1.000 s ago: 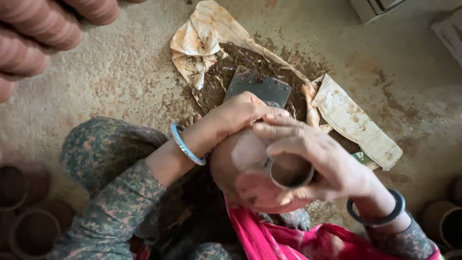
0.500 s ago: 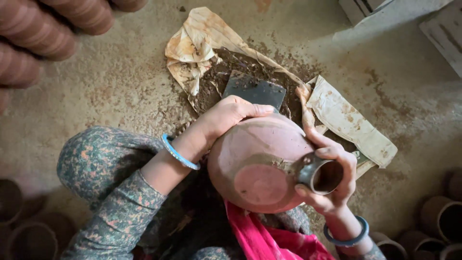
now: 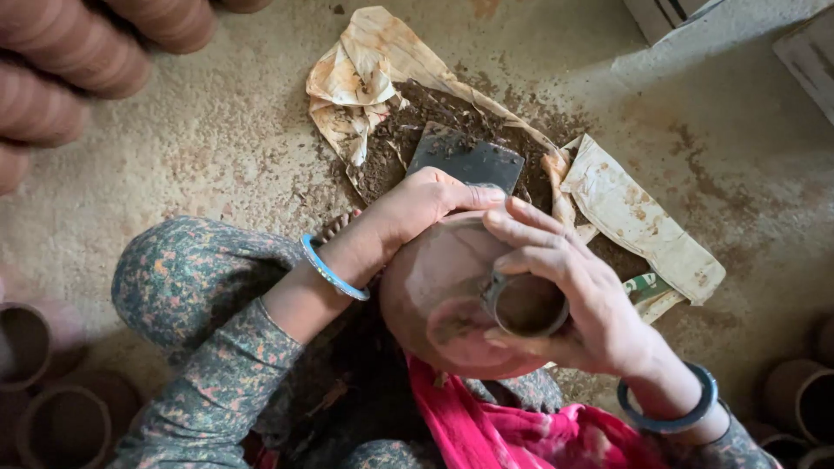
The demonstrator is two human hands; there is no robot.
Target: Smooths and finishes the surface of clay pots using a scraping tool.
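Both hands hold the round clay pot (image 3: 443, 304) over the lap — left hand (image 3: 417, 208) cupped on its side, right hand (image 3: 565, 295) wrapped around its neck. If the grip slips, the pot could drop and crack on the floor (image 3: 217, 148).

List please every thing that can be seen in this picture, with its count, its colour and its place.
round clay pot: one, reddish brown, on the lap, neck toward the right hand
paper sheet: one, beige and stained, crumpled on the floor above the pot
loose dirt: one heap, dark brown, on the paper
flat metal piece: one, dark grey, on the dirt
stacked pots: several, reddish, top left
open pots: several, brown, bottom left and bottom right
pink cloth: one, under the pot
left hand: blue bangle, on the pot
right hand: dark bangle, around the neck
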